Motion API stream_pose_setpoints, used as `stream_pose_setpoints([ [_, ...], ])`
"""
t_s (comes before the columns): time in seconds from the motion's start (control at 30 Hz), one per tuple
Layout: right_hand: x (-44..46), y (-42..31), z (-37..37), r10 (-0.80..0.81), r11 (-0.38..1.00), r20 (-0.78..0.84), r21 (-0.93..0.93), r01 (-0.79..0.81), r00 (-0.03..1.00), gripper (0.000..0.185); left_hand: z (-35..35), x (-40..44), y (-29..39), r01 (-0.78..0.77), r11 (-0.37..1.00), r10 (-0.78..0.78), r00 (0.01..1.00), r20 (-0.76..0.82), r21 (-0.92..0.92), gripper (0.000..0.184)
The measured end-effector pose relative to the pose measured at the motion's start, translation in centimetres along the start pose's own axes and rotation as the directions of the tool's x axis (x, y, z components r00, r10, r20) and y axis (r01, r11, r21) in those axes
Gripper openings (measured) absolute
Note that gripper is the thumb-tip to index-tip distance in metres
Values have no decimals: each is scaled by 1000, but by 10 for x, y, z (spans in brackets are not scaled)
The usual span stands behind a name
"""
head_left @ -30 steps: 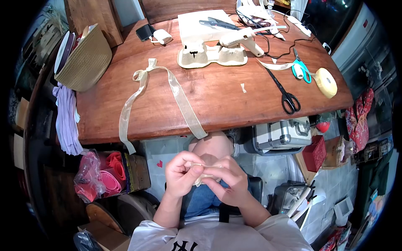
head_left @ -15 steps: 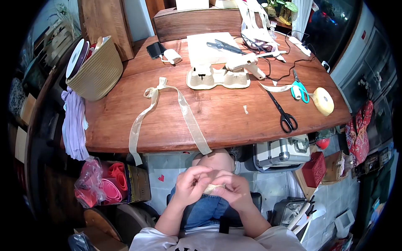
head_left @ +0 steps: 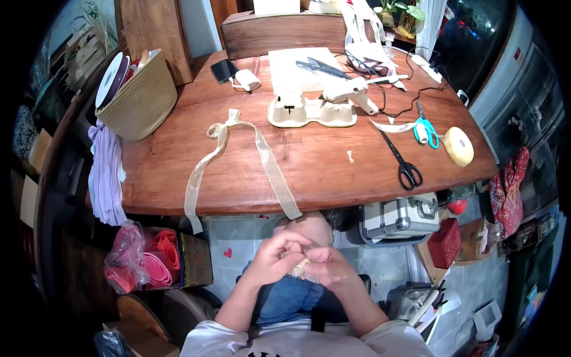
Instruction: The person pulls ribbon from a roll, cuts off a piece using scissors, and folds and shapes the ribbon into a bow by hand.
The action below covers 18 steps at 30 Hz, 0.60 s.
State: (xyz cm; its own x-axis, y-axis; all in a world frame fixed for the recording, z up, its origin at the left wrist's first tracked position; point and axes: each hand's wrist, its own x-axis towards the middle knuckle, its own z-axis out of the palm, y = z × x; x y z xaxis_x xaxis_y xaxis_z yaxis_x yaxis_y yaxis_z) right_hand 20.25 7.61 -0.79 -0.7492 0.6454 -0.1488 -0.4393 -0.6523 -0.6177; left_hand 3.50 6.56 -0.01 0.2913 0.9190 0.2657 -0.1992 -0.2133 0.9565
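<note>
My left hand point(head_left: 277, 258) and my right hand point(head_left: 328, 266) meet over my lap, below the table's front edge. Between their closed fingers is a small piece of cream ribbon point(head_left: 299, 268), partly hidden by the fingertips. On the table, a sheer cream ribbon point(head_left: 228, 124) lies looped at its top, with two long tails hanging over the front edge. A small ribbon scrap point(head_left: 350, 156) lies near the middle. Black scissors point(head_left: 404, 166), teal-handled scissors point(head_left: 426, 132) and a roll of cream ribbon point(head_left: 459, 147) are at the right.
A glue gun point(head_left: 351, 93) rests on a molded pulp tray point(head_left: 312, 113). Behind it are a white sheet point(head_left: 285, 70) and cables. A woven basket point(head_left: 138, 101) stands at the left, near a phone point(head_left: 223, 70). A silver case point(head_left: 399, 219) is below the table.
The view has tilted up, so the table sits lower in it. My hands have drawn closer together around the small ribbon piece, and my fingers have shifted on it.
</note>
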Motion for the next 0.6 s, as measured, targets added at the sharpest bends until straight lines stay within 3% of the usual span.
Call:
stream_pose_setpoints([
  [0.13,-2,5,-5,-23,993,-58,-119,16,998,18,0,3,2,24,974,-34,999,-39,-224,32],
  [0.2,-3,1,-3,46,972,-63,-229,-60,997,17,-6,1,-1,57,898,-31,997,66,-437,39],
  [0.23,-3,-2,1,41,970,-76,-236,-58,996,17,-8,1,0,73,887,-36,995,89,-457,43],
  [0.37,0,-3,-3,77,996,6,-55,-76,997,19,-11,3,0,76,873,-43,996,79,-481,44],
  [0.47,1,-2,-1,110,994,8,6,-110,994,19,-15,2,2,142,917,-113,989,99,-373,40],
  [0.53,2,-2,-6,99,995,-7,16,-99,995,19,-17,0,2,166,986,-164,984,64,-30,35],
  [0.57,3,-1,-8,89,996,-20,24,-89,996,19,-17,1,5,169,985,-167,984,65,-32,35],
  [0.6,3,-2,-9,90,996,-23,26,-90,996,19,-17,5,11,52,984,-60,997,38,172,32],
])
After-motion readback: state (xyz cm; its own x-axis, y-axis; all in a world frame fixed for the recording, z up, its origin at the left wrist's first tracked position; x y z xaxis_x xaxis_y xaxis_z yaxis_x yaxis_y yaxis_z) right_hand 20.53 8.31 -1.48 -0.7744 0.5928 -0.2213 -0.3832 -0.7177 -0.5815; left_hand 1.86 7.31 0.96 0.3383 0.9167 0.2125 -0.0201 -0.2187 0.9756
